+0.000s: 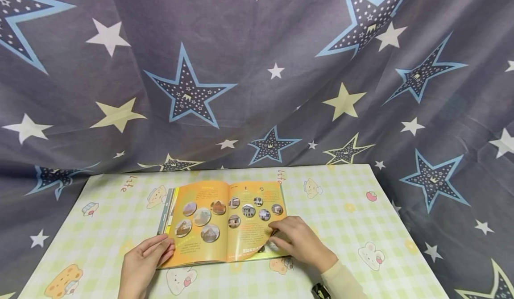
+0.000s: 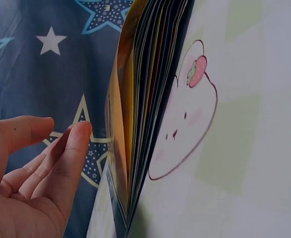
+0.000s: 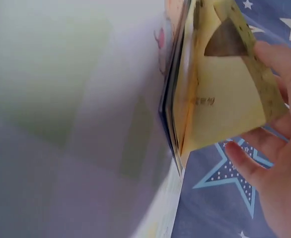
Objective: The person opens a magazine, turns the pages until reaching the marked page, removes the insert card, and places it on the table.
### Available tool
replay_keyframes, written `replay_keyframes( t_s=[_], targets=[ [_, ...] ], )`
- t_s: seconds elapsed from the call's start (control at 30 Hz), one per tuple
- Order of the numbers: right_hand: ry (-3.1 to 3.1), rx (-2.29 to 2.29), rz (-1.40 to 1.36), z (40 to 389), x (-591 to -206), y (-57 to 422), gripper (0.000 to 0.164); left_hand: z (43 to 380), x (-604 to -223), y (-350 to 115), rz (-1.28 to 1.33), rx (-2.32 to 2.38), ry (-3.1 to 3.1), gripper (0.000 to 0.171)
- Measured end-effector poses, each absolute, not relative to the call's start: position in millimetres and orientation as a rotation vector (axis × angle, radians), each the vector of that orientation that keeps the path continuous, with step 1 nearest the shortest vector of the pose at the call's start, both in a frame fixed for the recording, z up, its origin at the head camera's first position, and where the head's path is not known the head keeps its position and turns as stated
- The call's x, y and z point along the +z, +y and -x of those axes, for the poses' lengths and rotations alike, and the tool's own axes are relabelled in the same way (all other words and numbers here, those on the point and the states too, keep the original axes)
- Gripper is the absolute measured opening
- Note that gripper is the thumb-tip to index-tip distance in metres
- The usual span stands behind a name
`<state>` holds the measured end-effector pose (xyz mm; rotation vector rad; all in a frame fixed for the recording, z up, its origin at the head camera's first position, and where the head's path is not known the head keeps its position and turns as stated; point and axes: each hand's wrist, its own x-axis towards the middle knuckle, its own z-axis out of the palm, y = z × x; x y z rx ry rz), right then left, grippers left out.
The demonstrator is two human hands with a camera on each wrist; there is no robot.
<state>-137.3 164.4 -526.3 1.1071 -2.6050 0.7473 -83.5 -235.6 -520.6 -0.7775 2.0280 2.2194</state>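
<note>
An open book (image 1: 201,241) with orange pages and round photos of buildings lies on the table. My right hand (image 1: 299,241) pinches the lower corner of its right-hand page (image 1: 250,232), which curls up and bares part of the page beneath. In the right wrist view, thumb and fingers of the right hand (image 3: 279,119) grip the lifted yellow page (image 3: 230,94) from both sides. At the book's lower left edge is my left hand (image 1: 144,261), its fingertips by the page edge. The left wrist view has the left hand (image 2: 41,168) with loosely bent fingers, apart from the page stack (image 2: 153,89).
A green-and-white checked tablecloth (image 1: 341,236) with cartoon animals covers the table. Behind and to the right hangs a dark curtain (image 1: 249,35) printed with stars. A dark watch (image 1: 320,291) is at the right wrist, beside a light sleeve (image 1: 341,279).
</note>
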Motion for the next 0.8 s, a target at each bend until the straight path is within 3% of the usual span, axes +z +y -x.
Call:
replay_keyframes(
  t_s=[0.3, 0.8],
  targets=[
    [-2.414, 0.808, -0.938, 145, -529, 169, 0.039, 86, -515, -226, 0.694, 2.215, 2.055, 0.048],
    [-2.422, 1.009, -0.903, 143, -530, 156, 0.044, 98, -509, -196, 0.535, 2.186, 2.064, 0.039]
  ],
)
